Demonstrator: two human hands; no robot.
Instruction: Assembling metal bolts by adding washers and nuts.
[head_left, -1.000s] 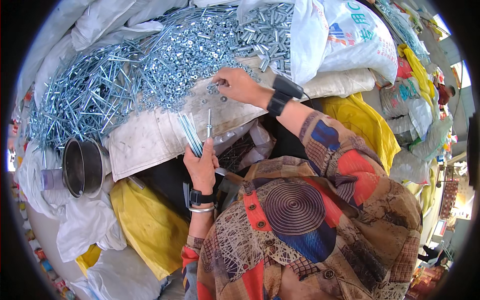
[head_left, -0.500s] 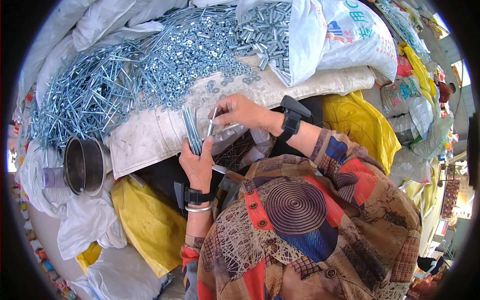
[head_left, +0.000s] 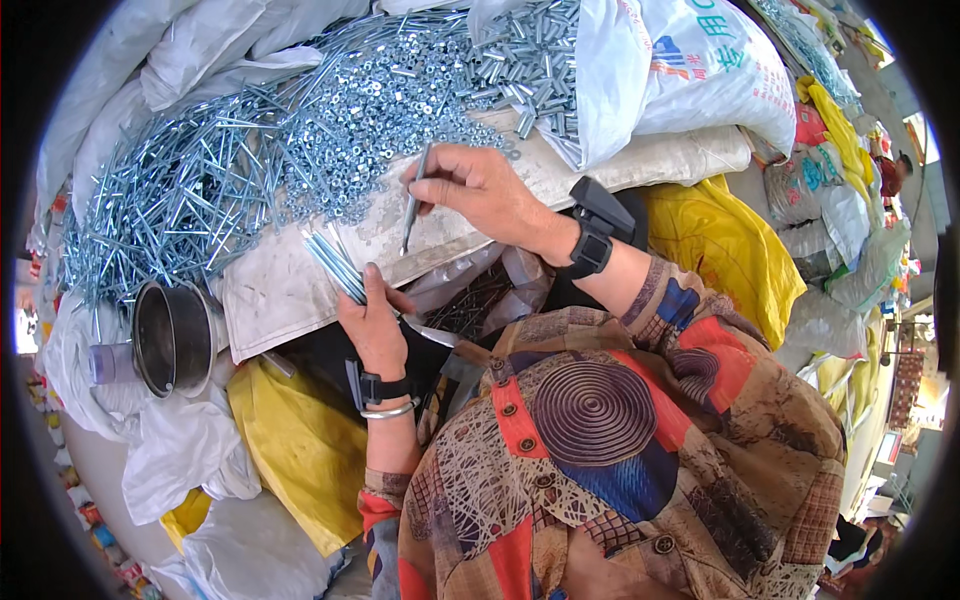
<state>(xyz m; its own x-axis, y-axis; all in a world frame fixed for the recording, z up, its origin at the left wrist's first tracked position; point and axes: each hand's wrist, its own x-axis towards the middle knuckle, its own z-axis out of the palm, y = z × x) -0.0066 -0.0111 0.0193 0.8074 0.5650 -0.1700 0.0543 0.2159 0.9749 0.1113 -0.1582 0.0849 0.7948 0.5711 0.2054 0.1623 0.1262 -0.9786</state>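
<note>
My left hand (head_left: 375, 325) is closed around a small bundle of thin metal rods (head_left: 335, 262), which slants up and to the left over the cloth edge. Between the thumb and fingers of my right hand (head_left: 480, 195) is a single metal rod (head_left: 411, 215), nearly upright in the picture; part of it is hidden by the fingers. Beyond my hands lie a heap of long thin rods (head_left: 190, 180), a spread of small nuts and washers (head_left: 375, 120), and a pile of short metal tubes (head_left: 540, 70).
The heaps lie on an off-white cloth (head_left: 290, 290). A dark round metal pot (head_left: 170, 340) stands at the left beside a clear plastic cup (head_left: 110, 363). A white woven sack (head_left: 690, 90) is at the far right; yellow sacks (head_left: 720, 260) flank me.
My right hand has risen slightly with the rod, away from my left hand. My left hand has shifted left and the rod bundle now tilts further left.
</note>
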